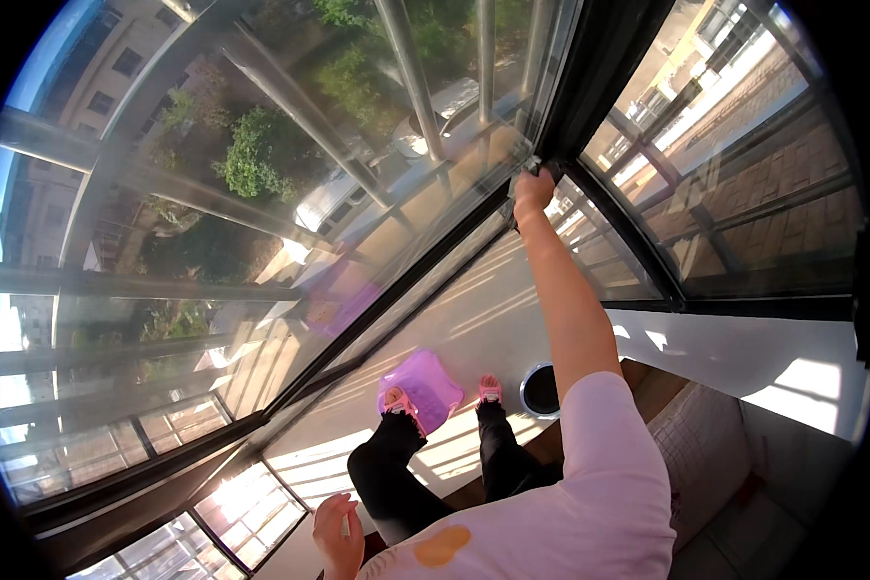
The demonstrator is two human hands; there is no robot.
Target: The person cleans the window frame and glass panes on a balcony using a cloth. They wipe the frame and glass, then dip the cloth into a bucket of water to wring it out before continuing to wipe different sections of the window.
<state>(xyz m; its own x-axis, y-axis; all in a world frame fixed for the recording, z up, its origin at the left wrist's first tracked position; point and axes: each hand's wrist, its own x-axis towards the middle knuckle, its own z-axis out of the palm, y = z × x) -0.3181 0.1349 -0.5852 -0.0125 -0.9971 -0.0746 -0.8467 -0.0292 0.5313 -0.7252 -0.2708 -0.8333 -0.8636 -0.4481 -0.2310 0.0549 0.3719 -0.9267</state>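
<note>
My right hand (534,193) is stretched far out to the corner where the dark window frames (558,140) meet. Its fingers are closed on a crumpled grey cloth (515,198), which is pressed against the frame there; part of the cloth is hidden by the hand. A large glass pane (290,222) lies to the left of that arm. Low in the view, my left hand (338,535) hangs in front of my body, touching nothing, its fingers loosely bent and apart.
One foot in a pink sandal rests on a purple plastic stool (433,377); the other is beside it. A round bucket with a dark inside (541,391) stands on the floor nearby. Metal bars (290,101) run outside the glass. At the right is a light, patterned cushion-like block (703,449).
</note>
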